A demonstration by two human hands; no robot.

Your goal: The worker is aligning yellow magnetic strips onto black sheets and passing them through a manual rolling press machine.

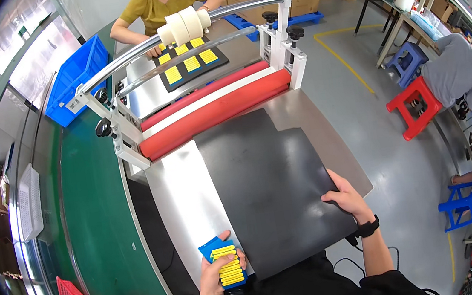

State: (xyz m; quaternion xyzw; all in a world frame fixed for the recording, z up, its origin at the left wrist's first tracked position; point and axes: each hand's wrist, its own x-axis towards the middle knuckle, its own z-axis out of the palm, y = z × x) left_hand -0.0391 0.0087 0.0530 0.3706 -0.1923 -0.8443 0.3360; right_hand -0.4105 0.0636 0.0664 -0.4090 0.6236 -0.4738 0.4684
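**A:** Your left hand (pixel 216 276) has the blue holder (pixel 226 265) of yellow strips (pixel 229 267) at the near edge of the steel table (pixel 186 200), fingers wrapped round it, thumb on its top corner. Keep it level so the strips stay stacked.

**B:** And the right?

**A:** Your right hand (pixel 347 197) lies on the near right corner of the black mat (pixel 268 185), fingers spread flat, pressing rather than gripping. I'd hold that corner down so the mat sits square to the red roller (pixel 216 111) beyond it.

**B:** Anything to copy?

**A:** Past the roller, another mat (pixel 191 63) carries yellow strips in tidy rows, in front of a person in a mustard top (pixel 164 3). Judging by that, space yours evenly and parallel. Mind the frame knobs (pixel 103 128) either side.
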